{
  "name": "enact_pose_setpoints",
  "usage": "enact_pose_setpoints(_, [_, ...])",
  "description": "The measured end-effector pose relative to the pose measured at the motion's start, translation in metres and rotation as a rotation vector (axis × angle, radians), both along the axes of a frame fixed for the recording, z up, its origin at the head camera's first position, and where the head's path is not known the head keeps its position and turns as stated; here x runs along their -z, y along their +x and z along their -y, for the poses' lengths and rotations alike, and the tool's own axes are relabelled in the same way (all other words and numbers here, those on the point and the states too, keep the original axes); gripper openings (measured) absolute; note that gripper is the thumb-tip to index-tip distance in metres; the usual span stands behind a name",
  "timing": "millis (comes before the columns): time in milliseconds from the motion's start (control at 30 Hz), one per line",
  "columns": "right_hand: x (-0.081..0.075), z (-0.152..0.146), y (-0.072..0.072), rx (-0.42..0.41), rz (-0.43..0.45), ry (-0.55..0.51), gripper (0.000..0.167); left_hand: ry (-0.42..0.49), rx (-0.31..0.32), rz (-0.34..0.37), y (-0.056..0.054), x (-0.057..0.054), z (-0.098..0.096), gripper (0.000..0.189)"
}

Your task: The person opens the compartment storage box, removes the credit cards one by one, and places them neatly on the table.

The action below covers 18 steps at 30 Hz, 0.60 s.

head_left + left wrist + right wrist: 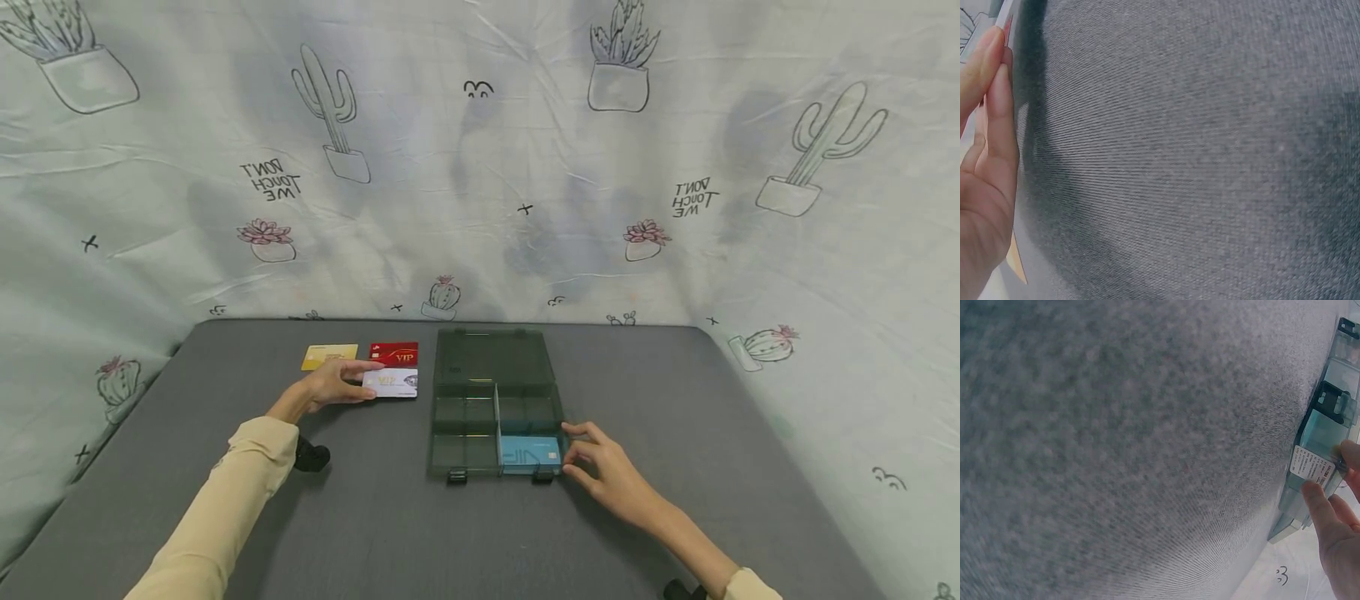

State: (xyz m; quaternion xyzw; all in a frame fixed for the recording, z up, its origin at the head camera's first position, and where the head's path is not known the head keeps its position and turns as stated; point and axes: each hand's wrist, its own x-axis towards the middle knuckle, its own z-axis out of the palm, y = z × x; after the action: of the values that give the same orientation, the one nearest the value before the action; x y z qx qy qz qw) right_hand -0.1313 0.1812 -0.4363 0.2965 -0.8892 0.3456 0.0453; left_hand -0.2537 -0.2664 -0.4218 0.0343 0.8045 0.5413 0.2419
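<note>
My left hand [330, 383] pinches the left edge of a white VIP card [393, 384] between thumb and fingers. Behind that card lies a red VIP card [395, 353], with a gold card [327, 356] to its left. A dark translucent plastic box [465, 450] sits right of the cards, its lid [495, 357] opened backward. In its front right compartment is a blue card [530, 451]. My right hand [611, 475] touches the box's right side with extended fingertips. In the right wrist view, a white label [1312, 464] shows on the box's side.
Grey cloth covers the table [360, 525]. A white curtain [480, 167] printed with cacti hangs behind it and along both sides. Two black latches [457, 477] stick out from the box's front edge.
</note>
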Motion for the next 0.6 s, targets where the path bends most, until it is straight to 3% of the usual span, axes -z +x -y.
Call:
enact_pose_setpoints(267, [-0.0021,0.0003,-0.0015,-0.006,0.005,0.0,0.013,0.0,-0.016,0.04,0.0001,0.0027,-0.0028,0.066])
enact_pose_setpoints(500, [-0.0046,0.0001,-0.0023,0.003,0.01,-0.001,0.014,-0.169,0.023,-0.052,0.0005,-0.0008,-0.0073,0.065])
enact_pose_setpoints(600, [-0.0046,-0.0004,-0.0026,0.003,0.008,-0.001,0.013,-0.185,0.023,-0.084,0.0017,-0.0012,-0.0089,0.062])
